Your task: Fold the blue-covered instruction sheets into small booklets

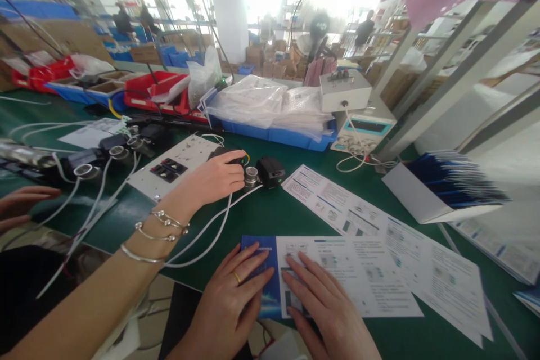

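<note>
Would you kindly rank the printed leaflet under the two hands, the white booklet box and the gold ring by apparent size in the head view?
1. Printed leaflet, though partly covered
2. White booklet box
3. Gold ring, by far the smallest

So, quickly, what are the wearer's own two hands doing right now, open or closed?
Left hand: open, resting on the blue end of the leaflet.
Right hand: open, resting on the leaflet's white part.
</note>
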`<state>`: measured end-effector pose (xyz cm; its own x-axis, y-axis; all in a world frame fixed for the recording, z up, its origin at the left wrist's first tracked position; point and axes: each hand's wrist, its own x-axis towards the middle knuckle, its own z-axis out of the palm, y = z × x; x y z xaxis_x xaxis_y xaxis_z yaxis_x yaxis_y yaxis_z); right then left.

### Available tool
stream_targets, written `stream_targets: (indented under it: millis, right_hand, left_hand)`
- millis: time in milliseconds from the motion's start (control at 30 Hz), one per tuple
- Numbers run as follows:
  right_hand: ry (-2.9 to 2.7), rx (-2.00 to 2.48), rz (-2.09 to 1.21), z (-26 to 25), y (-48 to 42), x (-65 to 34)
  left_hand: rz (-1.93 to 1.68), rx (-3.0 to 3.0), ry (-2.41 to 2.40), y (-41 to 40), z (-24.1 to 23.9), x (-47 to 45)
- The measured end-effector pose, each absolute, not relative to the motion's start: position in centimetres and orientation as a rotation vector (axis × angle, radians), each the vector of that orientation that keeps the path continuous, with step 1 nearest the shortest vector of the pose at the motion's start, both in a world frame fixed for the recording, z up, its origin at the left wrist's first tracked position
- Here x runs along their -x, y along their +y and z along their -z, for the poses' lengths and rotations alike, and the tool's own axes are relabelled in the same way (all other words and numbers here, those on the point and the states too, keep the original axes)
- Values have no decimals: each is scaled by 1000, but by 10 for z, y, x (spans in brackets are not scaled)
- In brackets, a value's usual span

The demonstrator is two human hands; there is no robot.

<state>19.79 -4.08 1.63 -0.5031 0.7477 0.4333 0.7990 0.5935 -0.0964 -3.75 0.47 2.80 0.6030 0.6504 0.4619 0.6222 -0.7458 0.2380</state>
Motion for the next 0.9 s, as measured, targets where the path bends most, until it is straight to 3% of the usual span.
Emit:
stream_targets:
  millis: [900]
  right_hand:
    - [-2203, 1165, 132, -19, -28, -167]
  left_hand:
    - [-830, -2764, 1085, 6, -29, 39]
